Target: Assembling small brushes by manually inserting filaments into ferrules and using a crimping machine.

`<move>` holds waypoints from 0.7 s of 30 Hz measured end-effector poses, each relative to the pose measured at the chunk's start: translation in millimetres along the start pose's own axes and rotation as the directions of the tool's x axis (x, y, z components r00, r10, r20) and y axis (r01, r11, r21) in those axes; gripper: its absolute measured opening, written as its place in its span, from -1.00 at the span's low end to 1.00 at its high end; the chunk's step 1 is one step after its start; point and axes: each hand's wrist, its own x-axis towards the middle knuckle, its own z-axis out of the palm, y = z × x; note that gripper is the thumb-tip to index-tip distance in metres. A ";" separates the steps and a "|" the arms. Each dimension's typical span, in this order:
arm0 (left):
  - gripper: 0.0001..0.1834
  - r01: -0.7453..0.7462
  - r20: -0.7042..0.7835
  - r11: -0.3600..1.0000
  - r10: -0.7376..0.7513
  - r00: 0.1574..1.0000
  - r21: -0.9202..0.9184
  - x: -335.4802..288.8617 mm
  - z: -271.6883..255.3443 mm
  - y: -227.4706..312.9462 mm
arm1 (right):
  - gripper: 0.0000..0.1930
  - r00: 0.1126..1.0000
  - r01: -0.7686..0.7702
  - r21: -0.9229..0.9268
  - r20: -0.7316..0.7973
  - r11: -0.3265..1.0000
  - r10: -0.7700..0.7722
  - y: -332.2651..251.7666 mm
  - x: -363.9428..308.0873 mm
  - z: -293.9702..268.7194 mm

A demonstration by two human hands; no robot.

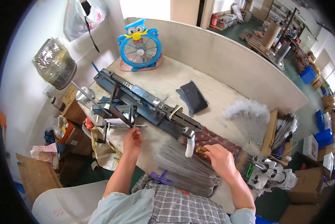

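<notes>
A long blue-and-black metal bench machine [147, 100] with a coil spring and a white-wrapped crank handle [190, 146] lies diagonally across the table. My left hand [133, 141] is at the side frame of this machine, by a thin metal rod [142, 126]. Its fingertips are pinched together, and what lies between them is too small to tell. In the fingers of my right hand [221, 159] is a small golden-brown piece [202, 149], held just right of the crank handle. Below it, a big bundle of thin metal wires [184, 164] spreads over the table's near edge, beside a purple tie [160, 177].
A dark phone [193, 96] and a blue cartoon fan [140, 52] stand farther back. White-tipped wire brushes [249, 115] fan out at right, near a cardboard box [270, 130] and a silver motor unit [274, 175]. A low partition [227, 52] borders the table.
</notes>
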 end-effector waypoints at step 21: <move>-0.81 -0.252 0.704 0.898 -0.086 0.704 0.362 -98.2 170.0 -157.5 | -0.84 0.983 -0.046 0.214 -0.162 0.976 0.081 49.9 -29.1 -54.5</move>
